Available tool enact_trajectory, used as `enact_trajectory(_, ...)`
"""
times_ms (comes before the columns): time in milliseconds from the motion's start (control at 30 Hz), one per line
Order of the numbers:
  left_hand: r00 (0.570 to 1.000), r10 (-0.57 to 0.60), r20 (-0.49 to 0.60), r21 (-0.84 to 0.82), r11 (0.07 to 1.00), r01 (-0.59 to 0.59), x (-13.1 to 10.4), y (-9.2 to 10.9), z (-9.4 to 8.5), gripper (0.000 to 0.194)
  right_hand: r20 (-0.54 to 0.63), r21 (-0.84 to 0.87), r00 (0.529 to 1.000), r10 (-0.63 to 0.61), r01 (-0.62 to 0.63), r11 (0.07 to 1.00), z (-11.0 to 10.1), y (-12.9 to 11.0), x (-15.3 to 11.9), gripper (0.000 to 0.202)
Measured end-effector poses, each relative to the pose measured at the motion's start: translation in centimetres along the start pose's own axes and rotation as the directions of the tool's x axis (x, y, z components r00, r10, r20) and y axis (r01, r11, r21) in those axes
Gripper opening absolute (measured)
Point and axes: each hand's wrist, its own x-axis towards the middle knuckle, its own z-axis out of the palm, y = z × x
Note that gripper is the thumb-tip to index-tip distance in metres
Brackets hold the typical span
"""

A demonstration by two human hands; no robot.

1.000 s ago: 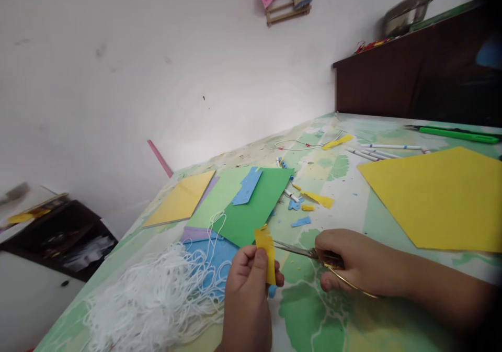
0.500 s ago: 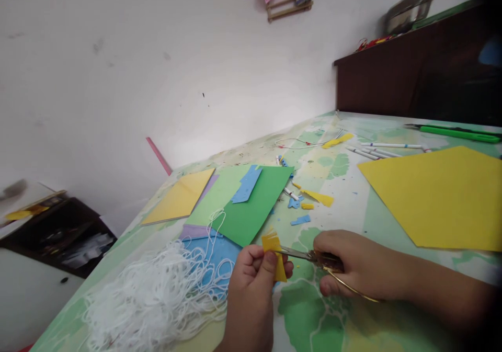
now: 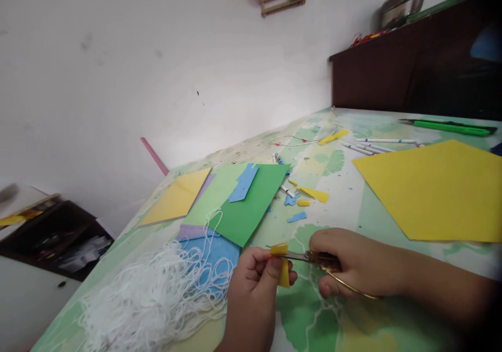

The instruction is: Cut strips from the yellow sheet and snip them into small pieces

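Observation:
Between the thumb and fingers of my left hand [image 3: 257, 284] is a small piece of yellow paper [image 3: 284, 276], held upright. My right hand [image 3: 349, 260] is closed round the gold handles of a pair of scissors [image 3: 300, 257]. The blades reach left across the upper part of the paper, just above my left thumb, and one tip shows past its left edge. Part of the handles is hidden by my fingers. Close to my left hand lies a heap of white string [image 3: 149, 294], partly over a blue sheet [image 3: 204, 258].
Green sheets [image 3: 259, 205] with a blue scrap [image 3: 243, 183] lie beyond my left hand, beside a yellow pad [image 3: 176, 197]. Yellow and blue paper scraps [image 3: 314, 194] are scattered mid-table. A large yellow sheet [image 3: 431, 190], white sticks [image 3: 386, 141] and a green cutter [image 3: 453, 127] lie to the right.
The scissor blades now cross the whole width of the yellow paper, and its fringed top no longer stands up as before. My left hand has shifted slightly right; the view has moved a little.

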Motion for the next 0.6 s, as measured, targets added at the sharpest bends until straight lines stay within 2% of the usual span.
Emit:
enact_trajectory(133,1.0,-0.007,0.028,0.008,1.0,0.007,-0.08,0.02,0.01,0.013,0.008,-0.01,1.0,-0.025,0.025,1.0,0.03,0.05,-0.03,0.037)
enact_trajectory(367,0.999,-0.037,-0.012,-0.053,0.998,0.036,-0.22,0.03,0.36,0.013,0.01,-0.012,1.0,-0.025,0.025,1.0,0.12,0.12,0.09,0.041)
enact_trajectory(600,0.988,-0.146,0.056,-0.185,0.971,0.154,-0.15,-0.15,0.16,0.02,0.024,-0.01,0.999,-0.033,0.033,0.999,0.0,0.02,0.26,0.042)
